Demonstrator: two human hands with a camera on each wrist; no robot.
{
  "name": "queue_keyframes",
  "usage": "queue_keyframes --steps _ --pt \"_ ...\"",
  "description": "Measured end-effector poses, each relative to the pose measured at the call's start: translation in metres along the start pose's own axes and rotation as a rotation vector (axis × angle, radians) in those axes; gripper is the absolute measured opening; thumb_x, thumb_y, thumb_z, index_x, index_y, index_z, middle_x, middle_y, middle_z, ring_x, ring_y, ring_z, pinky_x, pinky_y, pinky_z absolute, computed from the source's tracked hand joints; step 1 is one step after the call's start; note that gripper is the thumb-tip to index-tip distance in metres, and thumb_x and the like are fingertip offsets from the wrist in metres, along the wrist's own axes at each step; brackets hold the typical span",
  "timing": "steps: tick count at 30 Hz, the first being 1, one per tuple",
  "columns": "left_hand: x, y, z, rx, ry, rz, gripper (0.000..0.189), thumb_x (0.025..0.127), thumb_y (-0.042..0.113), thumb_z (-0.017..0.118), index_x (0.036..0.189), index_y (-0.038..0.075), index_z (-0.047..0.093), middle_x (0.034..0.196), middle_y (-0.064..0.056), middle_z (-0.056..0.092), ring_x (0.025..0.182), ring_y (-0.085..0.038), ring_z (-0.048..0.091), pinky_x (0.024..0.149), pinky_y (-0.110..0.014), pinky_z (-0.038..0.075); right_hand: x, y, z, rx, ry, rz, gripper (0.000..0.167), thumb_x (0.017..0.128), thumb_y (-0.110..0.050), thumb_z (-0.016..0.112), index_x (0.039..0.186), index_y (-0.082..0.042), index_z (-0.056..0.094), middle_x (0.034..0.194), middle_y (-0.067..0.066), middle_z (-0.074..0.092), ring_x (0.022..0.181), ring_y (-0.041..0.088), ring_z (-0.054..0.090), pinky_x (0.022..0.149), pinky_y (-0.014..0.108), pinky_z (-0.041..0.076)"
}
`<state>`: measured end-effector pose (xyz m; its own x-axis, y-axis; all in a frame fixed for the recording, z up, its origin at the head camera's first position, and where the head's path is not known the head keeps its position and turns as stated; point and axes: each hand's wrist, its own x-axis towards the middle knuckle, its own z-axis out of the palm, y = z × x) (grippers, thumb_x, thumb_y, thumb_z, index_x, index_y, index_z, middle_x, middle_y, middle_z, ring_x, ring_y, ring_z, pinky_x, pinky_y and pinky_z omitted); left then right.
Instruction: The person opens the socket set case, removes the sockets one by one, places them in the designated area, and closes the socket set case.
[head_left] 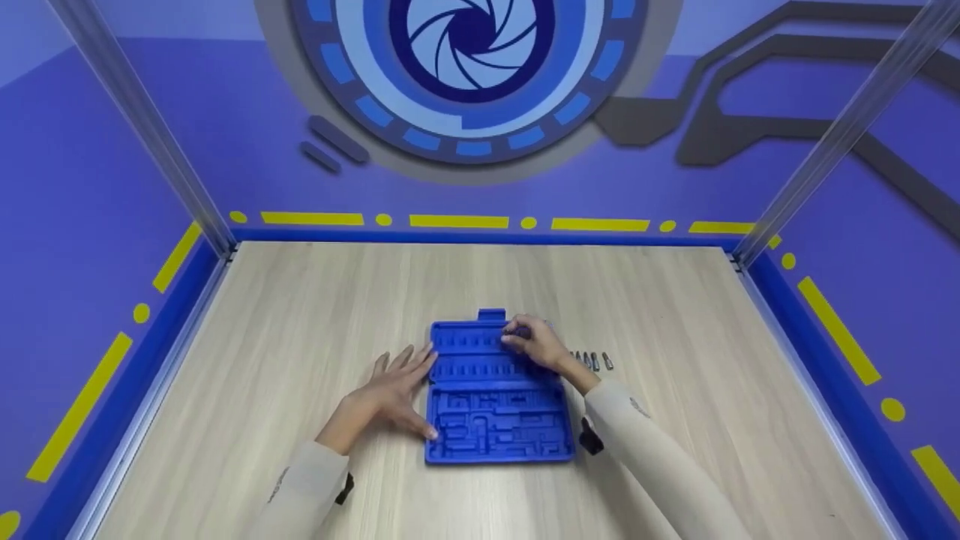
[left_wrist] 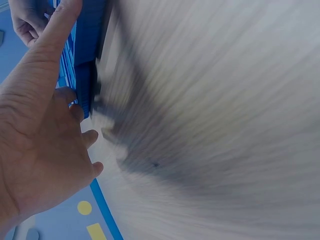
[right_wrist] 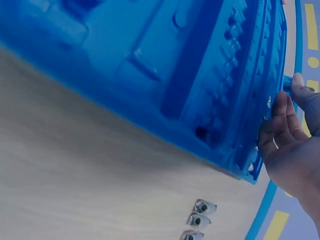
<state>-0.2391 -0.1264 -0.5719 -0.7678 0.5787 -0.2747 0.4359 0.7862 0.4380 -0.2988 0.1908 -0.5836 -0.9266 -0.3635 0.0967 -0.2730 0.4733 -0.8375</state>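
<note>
A blue plastic tool case (head_left: 499, 424) lies unfolded on the table, its moulded recesses facing up. My left hand (head_left: 394, 394) is spread at its left side, with thumb and fingertips touching the edge. Over the upper half, my right hand (head_left: 538, 341) pinches a small dark piece between thumb and fingers, apparently a bit socket (head_left: 516, 332); the fingers mostly cover it. In the right wrist view, silver pieces (right_wrist: 251, 167) show in the case's far row beside that hand. Several metal bit sockets (right_wrist: 199, 220) stand or lie in a row right of the case, hollow ends toward that camera.
The wooden table (head_left: 300, 300) is bounded by blue-purple panels (head_left: 150, 225) at the back and both sides. Metal posts (head_left: 810, 165) rise at the back corners. A latch tab (head_left: 492, 313) sticks out from the case's far edge.
</note>
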Motion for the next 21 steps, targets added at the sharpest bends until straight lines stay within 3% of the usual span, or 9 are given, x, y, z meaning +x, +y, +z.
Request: queue_keyframes --steps 5,12,18,21 --pt "0.001 0.001 0.001 -0.003 0.004 0.001 0.141 0.062 0.065 0.09 0.165 0.01 0.01 0.174 -0.01 0.001 0.159 -0.044 0.003 0.123 -0.072 -0.001 -0.009 -0.004 -0.012 0.031 -0.027 0.003 0.015 0.099 -0.005 0.064 0.108 0.008 0.066 0.115 0.029 0.07 0.077 0.04 0.071 0.059 0.022 0.053" --pt "0.0 0.002 0.001 -0.004 -0.006 -0.007 0.141 0.063 0.066 0.089 0.165 0.01 0.009 0.175 -0.008 0.0 0.159 -0.044 0.002 0.123 -0.071 -0.001 -0.022 -0.004 -0.03 -0.011 -0.043 -0.02 0.023 0.101 -0.005 0.062 0.119 0.009 0.066 0.107 0.027 0.072 0.069 0.025 0.068 0.057 0.018 0.049" --pt "0.001 0.002 0.001 0.006 -0.001 -0.01 0.141 0.062 0.066 0.089 0.165 0.01 0.01 0.174 -0.009 0.0 0.159 -0.044 0.003 0.123 -0.072 -0.001 -0.033 0.0 -0.042 0.018 -0.04 -0.004 0.031 0.101 -0.003 0.061 0.129 0.011 0.06 0.1 0.031 0.069 0.068 0.042 0.067 0.057 0.026 0.055" --pt "0.002 0.002 0.0 0.01 0.0 -0.01 0.141 0.063 0.066 0.089 0.165 0.01 0.01 0.174 -0.009 0.0 0.159 -0.044 0.003 0.123 -0.072 -0.001 -0.038 0.003 -0.048 0.026 -0.026 -0.006 0.032 0.1 -0.003 0.062 0.129 0.011 0.059 0.097 0.032 0.068 0.066 0.039 0.066 0.056 0.028 0.056"
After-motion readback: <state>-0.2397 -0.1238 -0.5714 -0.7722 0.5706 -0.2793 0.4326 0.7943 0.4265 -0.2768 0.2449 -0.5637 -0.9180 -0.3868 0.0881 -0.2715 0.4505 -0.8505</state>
